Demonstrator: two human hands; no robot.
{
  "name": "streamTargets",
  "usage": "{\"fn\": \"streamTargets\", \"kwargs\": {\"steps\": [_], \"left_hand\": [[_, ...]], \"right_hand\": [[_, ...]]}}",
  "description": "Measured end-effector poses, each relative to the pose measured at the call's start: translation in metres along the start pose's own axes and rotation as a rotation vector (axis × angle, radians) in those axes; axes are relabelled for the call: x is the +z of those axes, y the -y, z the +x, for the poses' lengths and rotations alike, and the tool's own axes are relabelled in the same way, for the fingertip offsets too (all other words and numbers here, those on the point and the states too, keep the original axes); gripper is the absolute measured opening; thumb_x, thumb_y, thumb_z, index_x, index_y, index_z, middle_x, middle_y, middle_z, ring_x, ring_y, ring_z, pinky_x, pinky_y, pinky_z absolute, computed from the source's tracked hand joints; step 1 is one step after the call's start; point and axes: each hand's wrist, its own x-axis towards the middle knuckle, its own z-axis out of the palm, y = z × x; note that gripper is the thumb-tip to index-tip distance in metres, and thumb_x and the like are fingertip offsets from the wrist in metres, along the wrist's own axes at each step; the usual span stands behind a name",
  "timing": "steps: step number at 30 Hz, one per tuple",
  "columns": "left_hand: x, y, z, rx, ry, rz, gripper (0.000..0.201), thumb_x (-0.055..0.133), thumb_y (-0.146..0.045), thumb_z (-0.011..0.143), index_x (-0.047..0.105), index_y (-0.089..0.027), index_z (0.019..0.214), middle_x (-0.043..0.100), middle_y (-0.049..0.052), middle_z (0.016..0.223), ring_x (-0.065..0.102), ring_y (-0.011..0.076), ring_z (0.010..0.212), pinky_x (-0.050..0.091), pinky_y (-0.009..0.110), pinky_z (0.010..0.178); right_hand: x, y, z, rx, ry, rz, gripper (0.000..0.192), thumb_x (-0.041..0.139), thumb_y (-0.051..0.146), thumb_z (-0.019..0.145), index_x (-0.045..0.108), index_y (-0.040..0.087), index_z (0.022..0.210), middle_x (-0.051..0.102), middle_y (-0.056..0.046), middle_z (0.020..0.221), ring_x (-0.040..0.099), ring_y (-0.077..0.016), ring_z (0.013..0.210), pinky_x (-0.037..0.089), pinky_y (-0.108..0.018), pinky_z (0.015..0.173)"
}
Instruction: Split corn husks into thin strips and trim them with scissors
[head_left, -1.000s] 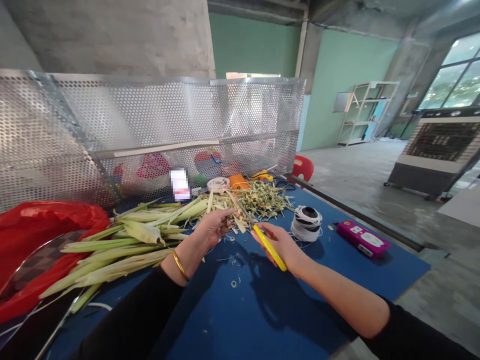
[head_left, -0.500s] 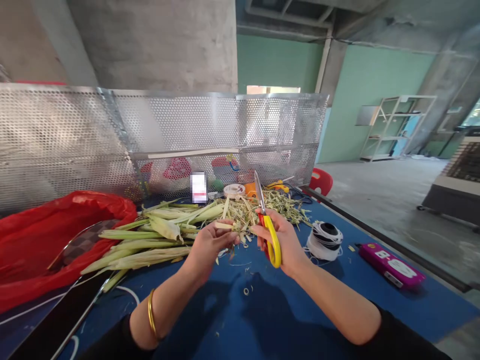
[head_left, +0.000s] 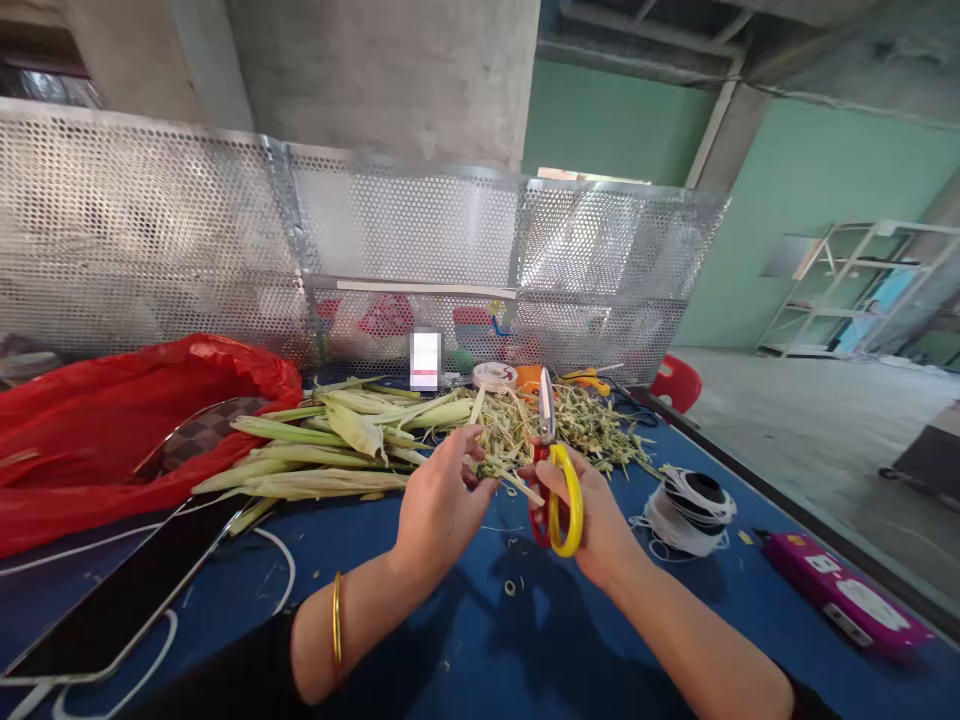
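Note:
My right hand point(head_left: 589, 510) holds a pair of scissors point(head_left: 567, 500) with one yellow and one red handle. Their blades point up and away and look closed together. Close by on the left, my left hand point(head_left: 450, 495) has its fingers curled around a small pale strip of corn husk point(head_left: 523, 484). The strip slants toward the fingers of my right hand; whether they touch it I cannot tell. Behind my left hand lie long green-and-cream corn husks point(head_left: 330, 455). A heap of cut husk bits point(head_left: 592, 420) spreads behind the scissors.
A red plastic bag point(head_left: 187, 370) and a black tablet-like panel point(head_left: 127, 590) with white cable lie left. Right are a spool of white cord point(head_left: 694, 515) and a purple device point(head_left: 844, 590). Tape point(head_left: 495, 376) and a lit phone point(head_left: 425, 360) stand before a perforated metal screen point(head_left: 420, 220).
My view has turned left, so things sit further right. My left hand has rolled, its back now more toward me, and the husk strip now points right toward the scissors hand.

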Motion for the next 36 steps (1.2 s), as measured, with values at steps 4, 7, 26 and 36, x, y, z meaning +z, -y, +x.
{"fn": "streamTargets", "kwargs": {"steps": [4,7,26,36], "left_hand": [[0.003,0.000,-0.004,0.061,0.051,0.106,0.053,0.060,-0.011,0.069,0.049,-0.027,0.118,0.064,-0.001,0.094,0.059,0.0123,0.061,0.045,0.027,0.065],[0.007,0.002,-0.006,0.071,0.066,0.099,0.053,0.060,-0.010,0.068,0.050,-0.026,0.117,0.064,-0.001,0.095,0.059,0.0118,0.061,0.046,0.027,0.065],[0.018,0.012,0.000,-0.650,0.321,-0.774,0.027,0.078,-0.036,0.060,0.072,-0.012,0.071,0.061,0.001,0.058,0.049,0.0081,0.053,0.036,0.019,0.053],[0.002,0.006,0.016,-0.784,0.111,-1.025,0.013,0.076,-0.017,0.065,0.071,-0.010,0.073,0.070,0.006,0.071,0.063,0.0102,0.061,0.049,0.017,0.060]], "right_hand": [[0.001,-0.003,0.002,-0.032,0.007,-0.179,0.054,0.082,0.027,0.056,0.057,0.021,0.104,0.058,0.005,0.067,0.052,-0.0083,0.050,0.037,-0.018,0.043],[0.003,-0.009,0.000,-0.070,0.000,-0.278,0.052,0.080,0.024,0.057,0.058,0.020,0.104,0.059,0.004,0.068,0.052,-0.0097,0.055,0.040,-0.020,0.048],[-0.003,-0.015,0.007,-0.113,0.106,-0.297,0.049,0.074,0.021,0.061,0.053,0.019,0.105,0.054,0.007,0.062,0.045,-0.0086,0.052,0.036,-0.021,0.048],[-0.019,0.002,0.014,-0.178,0.022,-0.548,0.059,0.073,0.036,0.065,0.055,0.017,0.118,0.063,-0.001,0.081,0.054,-0.0141,0.064,0.046,-0.026,0.060]]}}
